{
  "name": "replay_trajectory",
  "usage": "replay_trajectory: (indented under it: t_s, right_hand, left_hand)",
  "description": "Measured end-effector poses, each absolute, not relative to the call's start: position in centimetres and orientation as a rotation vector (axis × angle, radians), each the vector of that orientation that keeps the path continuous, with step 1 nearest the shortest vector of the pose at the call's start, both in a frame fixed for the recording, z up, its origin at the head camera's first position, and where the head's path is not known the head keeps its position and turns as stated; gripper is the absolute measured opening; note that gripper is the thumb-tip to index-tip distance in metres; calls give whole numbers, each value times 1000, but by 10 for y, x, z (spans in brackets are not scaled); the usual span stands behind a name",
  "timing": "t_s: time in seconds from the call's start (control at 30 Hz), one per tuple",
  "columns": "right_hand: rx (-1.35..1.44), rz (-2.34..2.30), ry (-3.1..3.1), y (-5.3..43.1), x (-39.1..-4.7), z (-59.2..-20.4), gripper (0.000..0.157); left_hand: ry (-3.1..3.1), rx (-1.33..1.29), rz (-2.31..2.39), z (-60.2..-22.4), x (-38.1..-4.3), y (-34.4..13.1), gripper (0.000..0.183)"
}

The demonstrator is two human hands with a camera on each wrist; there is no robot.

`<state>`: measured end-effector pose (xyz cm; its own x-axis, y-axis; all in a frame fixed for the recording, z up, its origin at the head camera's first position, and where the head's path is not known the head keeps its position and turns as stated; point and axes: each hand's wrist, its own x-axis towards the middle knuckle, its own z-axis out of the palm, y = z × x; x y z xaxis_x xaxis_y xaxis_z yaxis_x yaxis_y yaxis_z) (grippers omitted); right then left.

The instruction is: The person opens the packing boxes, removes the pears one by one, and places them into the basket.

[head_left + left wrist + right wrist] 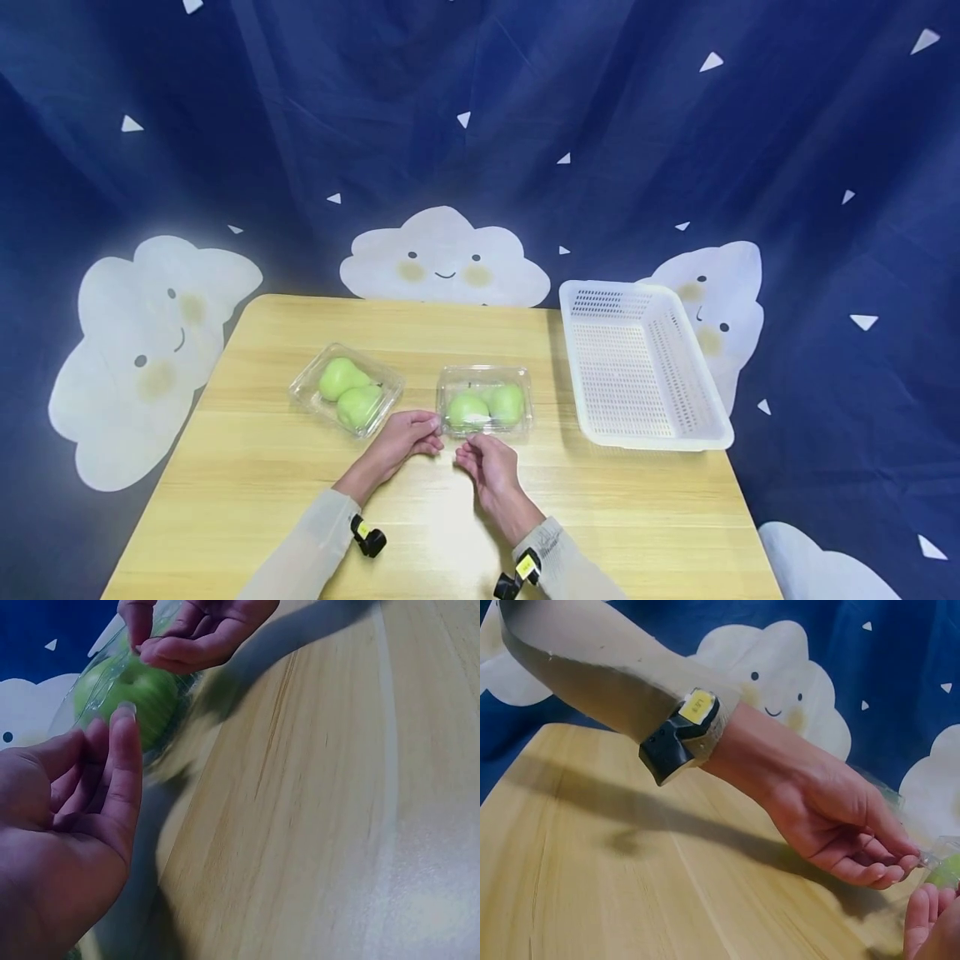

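A clear plastic clamshell box (pixel 483 374) with green apples (pixel 507 403) inside lies on the table in front of both hands. My left hand (pixel 405 440) is at its near left corner; in the right wrist view the thumb and forefinger pinch the plastic edge. Along the front rim, my right hand (pixel 491 468) has thumb and forefinger together on the edge, as the left wrist view shows, its other fingers curled in. One green apple (pixel 154 701) shows through the plastic there, partly behind the fingers.
Left of the hands, a second clear clamshell box (pixel 309 379) with two green apples sits at an angle. A white perforated plastic basket (pixel 615 367) stands at the table's right edge. Behind the wooden table (pixel 405 533) hangs a dark blue cloud-patterned curtain (pixel 420 125).
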<state>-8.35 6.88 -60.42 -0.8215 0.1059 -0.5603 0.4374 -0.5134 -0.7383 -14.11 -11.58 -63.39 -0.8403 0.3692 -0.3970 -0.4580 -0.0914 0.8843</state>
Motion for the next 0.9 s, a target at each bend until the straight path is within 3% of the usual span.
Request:
replay_trajectory:
  t_s: [0.2, 0.63, 0.9]
  right_hand:
    - [814, -2422, 1412, 73, -85, -606, 7]
    - [803, -2392, 1404, 80, -85, -604, 24]
    - [942, -2488, 1323, 84, -80, -596, 32]
  left_hand:
    - [1573, -50, 1968, -640, -142, -119, 39]
    - [1540, 50, 1968, -641, -140, -117, 26]
    - [1493, 77, 2003, -640, -138, -112, 13]
